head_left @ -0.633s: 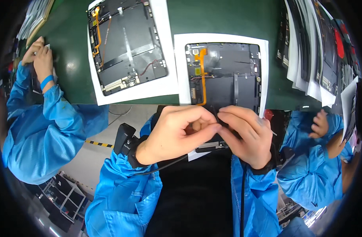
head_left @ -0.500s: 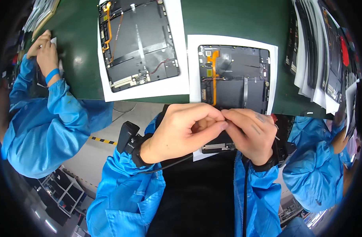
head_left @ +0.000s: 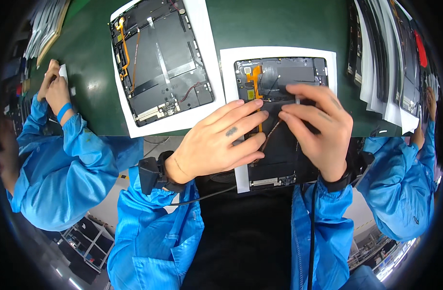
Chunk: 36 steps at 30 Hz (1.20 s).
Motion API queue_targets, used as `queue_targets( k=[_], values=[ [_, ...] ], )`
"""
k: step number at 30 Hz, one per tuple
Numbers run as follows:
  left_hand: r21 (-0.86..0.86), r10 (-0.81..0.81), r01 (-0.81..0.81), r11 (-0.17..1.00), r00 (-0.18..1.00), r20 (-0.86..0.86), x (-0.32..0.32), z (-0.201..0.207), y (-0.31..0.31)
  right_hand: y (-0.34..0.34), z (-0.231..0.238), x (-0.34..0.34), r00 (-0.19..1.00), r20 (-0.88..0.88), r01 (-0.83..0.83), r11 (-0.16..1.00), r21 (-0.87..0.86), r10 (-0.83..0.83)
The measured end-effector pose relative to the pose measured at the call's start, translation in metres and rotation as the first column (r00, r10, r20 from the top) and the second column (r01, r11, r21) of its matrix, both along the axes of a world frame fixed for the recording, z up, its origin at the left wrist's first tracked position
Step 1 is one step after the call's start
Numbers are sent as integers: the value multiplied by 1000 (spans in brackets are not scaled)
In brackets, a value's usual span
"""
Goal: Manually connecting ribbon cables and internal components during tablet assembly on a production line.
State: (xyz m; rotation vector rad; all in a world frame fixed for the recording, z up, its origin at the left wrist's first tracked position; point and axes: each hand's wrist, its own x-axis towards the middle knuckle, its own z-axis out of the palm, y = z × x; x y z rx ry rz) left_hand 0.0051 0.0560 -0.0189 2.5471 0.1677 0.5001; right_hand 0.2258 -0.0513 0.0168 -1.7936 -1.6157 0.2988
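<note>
An opened tablet [head_left: 299, 70] lies on a white sheet in front of me, its dark inside and orange ribbon cable [head_left: 255, 77] facing up. Across its left side rests my left hand [head_left: 221, 140], fingers stretched out over the ribbon; the spot under the fingertips is hidden. My right hand [head_left: 323, 125] is over the tablet's right half. Its thumb and index finger are closed on the upper end of a thin brownish cable [head_left: 273, 131], which slants down toward my left fingers. A short black wire [head_left: 275, 83] stands near the tablet's upper middle.
Another opened tablet [head_left: 171, 53] lies on white paper [head_left: 207, 43] to the left. Tablet parts interleaved with white sheets [head_left: 376, 63] stand in a row at the right. Co-workers in blue sleeves [head_left: 62, 179] sit on both sides of the green table [head_left: 265, 24].
My hands, earlier fingertip to fingertip over the tablet's lower part, have parted. The left now lies flat across the tablet; the right has moved up, pinching the thin cable.
</note>
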Motion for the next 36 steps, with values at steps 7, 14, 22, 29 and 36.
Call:
queue_targets(
  k=[7,14,22,29,36],
  values=[
    [54,-46,48,997,998,-31,-3,-2,3,11,-11,13,996,87,-1,1000,-5,2],
    [63,-53,58,996,995,-79,-1,-1,5,16,-16,17,996,94,-6,1000,-14,8],
    [51,-63,69,996,992,-106,-3,2,7,17,-12,14,992,125,0,999,-42,6],
    [45,-59,65,997,991,-120,-3,3,7,17,-13,14,990,142,1,1000,-29,3],
    [33,-49,54,998,991,-122,-3,3,5,16,-13,13,989,149,7,1000,-27,-3]
  ],
)
